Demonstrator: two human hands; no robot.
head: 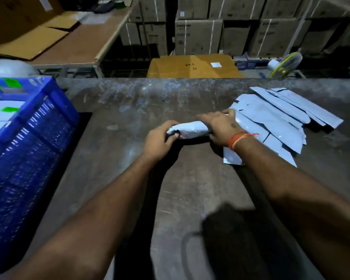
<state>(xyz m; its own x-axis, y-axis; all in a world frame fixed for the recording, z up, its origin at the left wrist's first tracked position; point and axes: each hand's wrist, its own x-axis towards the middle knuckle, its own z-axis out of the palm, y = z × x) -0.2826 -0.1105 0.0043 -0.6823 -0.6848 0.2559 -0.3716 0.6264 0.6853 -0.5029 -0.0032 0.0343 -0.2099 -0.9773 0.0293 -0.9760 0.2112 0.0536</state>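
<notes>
A rolled-up light grey plastic mailer package (192, 129) lies across the middle of the dark metal table (129, 102). My left hand (160, 141) grips its left end, fingers curled round it. My right hand (222, 126) lies over its right end, fingers stretched forward along the top and thumb side hidden behind the roll. An orange thread is tied at my right wrist. To the right a loose pile of flat grey mailer bags (275, 120) is spread on the table, partly under my right forearm.
A blue plastic crate (34, 138) holding white parcels with green labels stands at the table's left edge. Beyond the far edge sit a brown cardboard box (194, 66), a small fan (285, 65), a wooden bench (85, 41) with flattened cartons, and stacked cartons.
</notes>
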